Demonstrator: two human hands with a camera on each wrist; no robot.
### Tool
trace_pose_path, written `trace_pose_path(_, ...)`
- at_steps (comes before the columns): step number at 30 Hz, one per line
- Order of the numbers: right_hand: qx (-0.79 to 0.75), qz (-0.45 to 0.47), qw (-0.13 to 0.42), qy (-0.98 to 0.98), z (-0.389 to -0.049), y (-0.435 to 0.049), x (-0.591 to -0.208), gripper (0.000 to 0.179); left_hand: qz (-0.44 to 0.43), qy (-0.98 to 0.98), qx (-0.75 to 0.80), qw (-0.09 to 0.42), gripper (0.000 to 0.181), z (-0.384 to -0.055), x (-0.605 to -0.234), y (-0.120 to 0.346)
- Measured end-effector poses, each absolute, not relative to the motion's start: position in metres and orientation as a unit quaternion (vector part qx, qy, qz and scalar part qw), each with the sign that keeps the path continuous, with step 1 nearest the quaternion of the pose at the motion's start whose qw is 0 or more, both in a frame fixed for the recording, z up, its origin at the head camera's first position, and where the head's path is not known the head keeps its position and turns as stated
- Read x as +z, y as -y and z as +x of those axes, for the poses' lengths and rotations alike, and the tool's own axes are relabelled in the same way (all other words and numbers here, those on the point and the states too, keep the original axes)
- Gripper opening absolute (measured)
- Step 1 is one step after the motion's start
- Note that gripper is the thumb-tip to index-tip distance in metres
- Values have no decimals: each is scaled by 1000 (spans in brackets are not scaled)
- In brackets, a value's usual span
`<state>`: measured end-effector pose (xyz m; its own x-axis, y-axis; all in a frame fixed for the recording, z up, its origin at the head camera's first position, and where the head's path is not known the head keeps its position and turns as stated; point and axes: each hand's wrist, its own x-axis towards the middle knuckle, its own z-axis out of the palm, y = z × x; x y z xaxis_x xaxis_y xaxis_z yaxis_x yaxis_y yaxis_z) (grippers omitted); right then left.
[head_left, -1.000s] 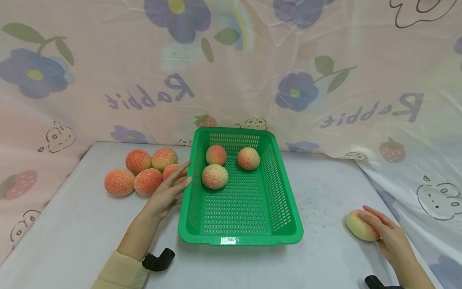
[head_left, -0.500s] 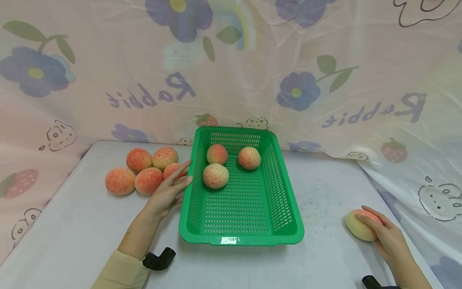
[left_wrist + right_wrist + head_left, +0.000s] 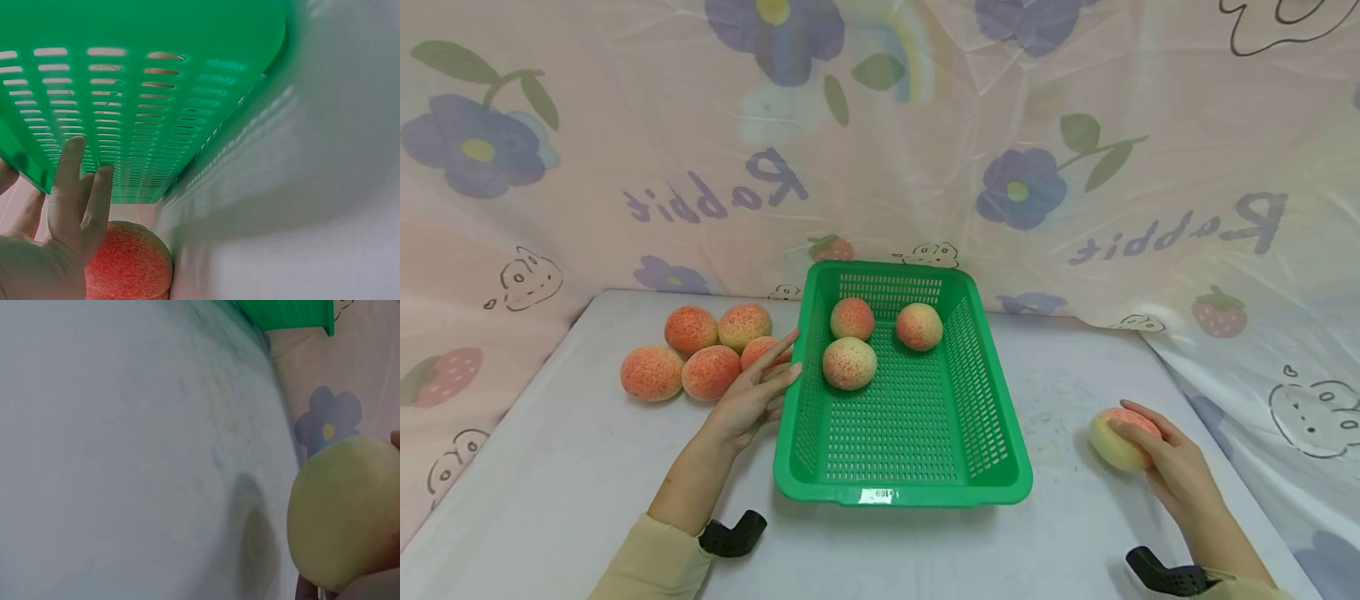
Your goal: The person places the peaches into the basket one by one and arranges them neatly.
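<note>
My right hand (image 3: 1180,467) grips a yellow-and-pink peach (image 3: 1122,440), fingers on its far side and thumb across its top. In the right wrist view this peach (image 3: 344,512) is held above the table, its shadow falling apart from it. With fairly straight fingers, my left hand (image 3: 745,408) touches the left side of a green plastic basket (image 3: 902,497). The left wrist view has its fingers (image 3: 65,200) against the slotted wall. Inside the basket lie a reddish peach (image 3: 852,319), a paler speckled peach (image 3: 850,363) and a yellow-pink peach (image 3: 919,326).
Several red-orange peaches lie grouped left of the basket, among them a front peach (image 3: 711,372) and one partly hidden behind my left fingers (image 3: 763,353). The white table (image 3: 1060,375) ends at a printed curtain (image 3: 887,167) along the back and sides.
My right hand has raised the peach off the table and carried it a little leftward. My left hand stays at the basket, and the other peaches lie as before.
</note>
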<state>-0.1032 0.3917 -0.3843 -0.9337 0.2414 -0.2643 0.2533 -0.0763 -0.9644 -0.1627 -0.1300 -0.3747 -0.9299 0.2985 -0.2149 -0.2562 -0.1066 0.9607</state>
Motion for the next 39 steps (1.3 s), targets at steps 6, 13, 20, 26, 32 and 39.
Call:
trace_pose_path(6, -716, 155, 5, -680, -112, -376, -376, 33, 16, -640, 746, 185, 61, -163, -375, 130)
trace_pose_path(13, -722, 143, 8, -677, -121, -361, -369, 32, 16, -640, 745, 185, 61, -164, -374, 130)
trace_pose_path(20, -724, 143, 10, -675, -134, -345, -361, 34, 12, -640, 746, 186, 61, -163, -373, 130)
trace_pose_path(26, -727, 119, 11, -676, -144, -330, -352, 32, 9, -638, 747, 186, 61, -162, -373, 130)
trace_pose_path(32, -732, 87, 10, -676, -154, -316, -345, 30, 6, -638, 747, 186, 61, -161, -373, 130)
trace_pose_path(39, -746, 80, 15, -661, -167, -299, -324, 26, 7, -641, 745, 185, 61, -162, -372, 130)
